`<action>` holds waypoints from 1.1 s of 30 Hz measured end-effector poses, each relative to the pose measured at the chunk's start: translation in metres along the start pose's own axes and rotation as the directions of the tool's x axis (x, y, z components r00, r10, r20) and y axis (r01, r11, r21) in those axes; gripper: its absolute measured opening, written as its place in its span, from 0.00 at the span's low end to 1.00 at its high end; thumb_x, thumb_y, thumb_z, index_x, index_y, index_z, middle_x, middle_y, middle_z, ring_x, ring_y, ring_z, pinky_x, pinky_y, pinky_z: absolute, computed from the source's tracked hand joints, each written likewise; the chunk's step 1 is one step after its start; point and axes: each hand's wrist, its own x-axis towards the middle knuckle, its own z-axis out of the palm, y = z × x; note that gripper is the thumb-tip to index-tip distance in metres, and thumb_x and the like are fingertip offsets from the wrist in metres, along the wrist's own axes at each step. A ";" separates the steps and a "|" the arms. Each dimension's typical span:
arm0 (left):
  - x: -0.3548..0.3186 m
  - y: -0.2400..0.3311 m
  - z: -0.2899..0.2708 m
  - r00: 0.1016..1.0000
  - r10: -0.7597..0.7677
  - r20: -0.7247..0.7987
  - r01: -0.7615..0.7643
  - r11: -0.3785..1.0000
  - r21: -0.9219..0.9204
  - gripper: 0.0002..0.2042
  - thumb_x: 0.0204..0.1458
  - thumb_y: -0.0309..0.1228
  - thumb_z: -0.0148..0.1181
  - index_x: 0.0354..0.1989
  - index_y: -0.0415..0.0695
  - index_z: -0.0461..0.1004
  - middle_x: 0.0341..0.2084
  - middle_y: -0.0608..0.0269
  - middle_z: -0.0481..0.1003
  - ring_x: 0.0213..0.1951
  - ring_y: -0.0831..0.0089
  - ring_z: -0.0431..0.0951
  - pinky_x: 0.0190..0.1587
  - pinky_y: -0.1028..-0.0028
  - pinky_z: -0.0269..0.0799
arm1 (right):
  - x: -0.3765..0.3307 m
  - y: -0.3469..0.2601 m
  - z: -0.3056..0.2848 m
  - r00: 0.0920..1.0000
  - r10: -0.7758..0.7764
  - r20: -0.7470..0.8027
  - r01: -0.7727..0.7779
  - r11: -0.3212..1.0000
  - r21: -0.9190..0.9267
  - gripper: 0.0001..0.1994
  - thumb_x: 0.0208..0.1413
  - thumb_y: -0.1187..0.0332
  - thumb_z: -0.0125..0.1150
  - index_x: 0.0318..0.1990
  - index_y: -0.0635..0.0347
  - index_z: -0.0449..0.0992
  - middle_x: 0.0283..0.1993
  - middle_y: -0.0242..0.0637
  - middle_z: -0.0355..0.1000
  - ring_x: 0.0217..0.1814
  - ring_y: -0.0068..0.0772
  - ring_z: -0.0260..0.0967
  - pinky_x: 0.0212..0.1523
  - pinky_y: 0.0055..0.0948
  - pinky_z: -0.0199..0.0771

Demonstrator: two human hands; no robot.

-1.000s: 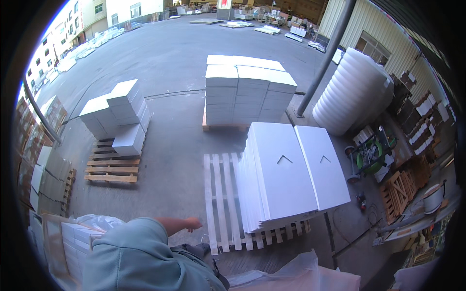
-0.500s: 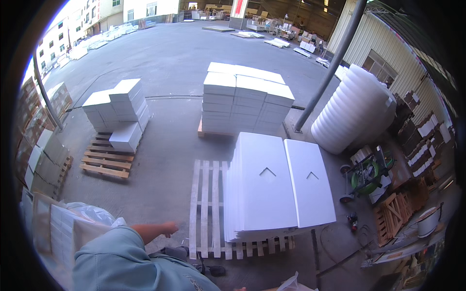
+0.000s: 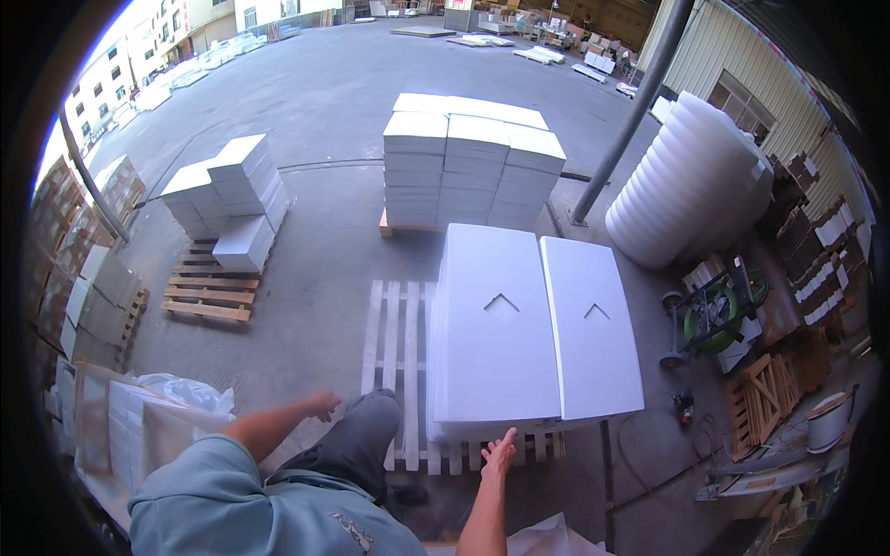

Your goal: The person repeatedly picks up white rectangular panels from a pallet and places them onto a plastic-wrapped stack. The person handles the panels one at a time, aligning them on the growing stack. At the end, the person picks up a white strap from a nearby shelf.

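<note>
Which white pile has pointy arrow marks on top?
The big-panel pile nearest the right hand: its two tops each show an upside-down V. The boxy back pile and boxy left pile show no such marks.

A pale blue-green shirt [image 3: 218,510] with a short left sleeve [image 3: 199,468] and a small dark print [image 3: 352,531] on its front, too blurred to make out. Dark grey trousers [image 3: 350,449], one dark shoe [image 3: 409,496]. Left hand [image 3: 322,405] and right hand [image 3: 499,451] bare.
</note>
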 end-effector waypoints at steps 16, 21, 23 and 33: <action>0.171 0.522 -0.090 0.488 0.742 -0.459 -0.475 0.667 0.574 0.22 0.55 0.43 0.44 0.44 0.34 0.70 0.49 0.45 0.68 0.53 0.52 0.67 0.55 0.59 0.62 | 0.049 -0.033 0.132 0.784 0.184 -0.592 -0.098 0.980 0.174 0.38 0.58 0.40 0.44 0.48 0.81 0.69 0.49 0.57 0.70 0.48 0.51 0.70 0.49 0.41 0.70; 0.219 0.585 -0.088 0.478 0.797 -0.369 -0.383 0.567 0.729 0.23 0.55 0.46 0.43 0.44 0.36 0.71 0.46 0.49 0.69 0.51 0.57 0.68 0.54 0.63 0.60 | 0.054 -0.027 0.133 0.744 0.098 -0.661 -0.080 0.995 0.059 0.40 0.58 0.40 0.43 0.41 0.87 0.70 0.41 0.61 0.72 0.42 0.52 0.72 0.43 0.43 0.73; 0.232 0.597 -0.087 0.535 0.776 -0.335 -0.328 0.556 0.764 0.25 0.56 0.48 0.41 0.42 0.37 0.73 0.44 0.50 0.70 0.49 0.58 0.69 0.52 0.63 0.63 | 0.056 -0.023 0.132 0.742 0.076 -0.666 -0.076 0.997 0.028 0.41 0.59 0.41 0.42 0.40 0.88 0.70 0.40 0.62 0.72 0.42 0.52 0.72 0.43 0.43 0.73; 0.242 0.606 -0.091 0.655 0.695 -0.297 -0.290 0.594 0.750 0.30 0.57 0.54 0.36 0.50 0.38 0.69 0.50 0.48 0.71 0.56 0.57 0.67 0.59 0.63 0.60 | 0.043 -0.050 0.137 0.751 0.156 -0.642 -0.226 0.974 -0.028 0.39 0.59 0.41 0.40 0.41 0.84 0.71 0.41 0.59 0.73 0.42 0.52 0.72 0.44 0.42 0.71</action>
